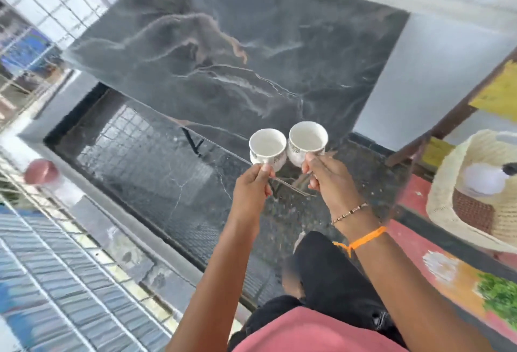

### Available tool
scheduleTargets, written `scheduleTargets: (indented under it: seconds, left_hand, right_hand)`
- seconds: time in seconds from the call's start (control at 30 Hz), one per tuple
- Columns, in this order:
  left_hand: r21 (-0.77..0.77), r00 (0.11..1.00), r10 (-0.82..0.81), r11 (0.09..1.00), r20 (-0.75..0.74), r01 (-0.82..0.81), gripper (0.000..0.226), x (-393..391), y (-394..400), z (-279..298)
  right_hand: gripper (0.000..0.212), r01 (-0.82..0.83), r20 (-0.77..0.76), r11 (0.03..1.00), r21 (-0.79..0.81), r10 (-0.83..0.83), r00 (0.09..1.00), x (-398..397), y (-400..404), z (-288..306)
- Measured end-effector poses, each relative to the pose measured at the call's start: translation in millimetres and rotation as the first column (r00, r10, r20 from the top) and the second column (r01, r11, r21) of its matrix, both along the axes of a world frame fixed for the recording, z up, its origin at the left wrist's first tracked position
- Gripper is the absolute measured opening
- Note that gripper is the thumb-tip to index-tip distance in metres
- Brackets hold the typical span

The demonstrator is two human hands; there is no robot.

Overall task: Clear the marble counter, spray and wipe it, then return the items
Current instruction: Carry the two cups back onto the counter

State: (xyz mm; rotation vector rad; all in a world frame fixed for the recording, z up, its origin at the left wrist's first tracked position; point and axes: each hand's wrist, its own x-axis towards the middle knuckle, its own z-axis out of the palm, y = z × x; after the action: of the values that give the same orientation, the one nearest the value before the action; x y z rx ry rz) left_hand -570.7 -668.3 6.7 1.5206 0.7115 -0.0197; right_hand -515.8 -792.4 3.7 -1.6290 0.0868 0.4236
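The dark marble counter (229, 52) with pale veins stretches ahead, its top bare. My left hand (251, 186) pinches the handle of a small white cup (267, 148) with a dark patterned band. A matching white cup (306, 141) is held by its handle in my right hand (327, 178). Both cups are upright, show nothing inside, sit side by side almost touching, and hang in the air in front of the counter's near edge, above the floor.
A woven straw hat (472, 192) with something white in it sits at the right on a painted red ledge (447, 276). A window grille (56, 281) runs along the left, with a reddish round object (42, 171) by it. Dark polished floor (156, 172) lies below.
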Motion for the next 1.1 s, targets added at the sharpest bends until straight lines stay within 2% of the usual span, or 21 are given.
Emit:
scheduleTargets:
  seconds: [0.17,0.4,0.53,0.77,0.9,1.1]
  left_hand:
    - [0.046,0.99,0.138,0.989,0.017,-0.139,0.035,15,58,7]
    - [0.079,0.971,0.237,0.968,0.035,-0.239,0.034,58,131,5]
    - [0.048,0.975,0.22,0.974,0.032,-0.221,0.032,100,177,3]
    - [0.143,0.989,0.147,0.979,-0.008,-0.144,0.036,171,270,5]
    - [0.124,0.995,0.102,0.987,-0.003,-0.101,0.034,197,304,5]
    - [0.124,0.998,-0.032,0.992,0.051,0.026,0.036,250,365,7]
  right_hand:
    - [0.039,-0.147,0.049,0.989,0.002,0.147,0.988,29,70,2]
    - [0.041,-0.184,0.055,0.982,0.039,0.181,0.982,75,154,-2]
    - [0.042,-0.177,0.087,0.983,-0.05,0.181,0.98,109,206,-3]
    - [0.038,-0.165,0.08,0.986,-0.039,0.168,0.983,168,283,-3]
    - [0.037,-0.146,0.086,0.986,-0.075,0.152,0.985,194,311,1]
    - [0.035,-0.074,0.05,0.996,-0.047,0.077,0.996,238,365,-1]
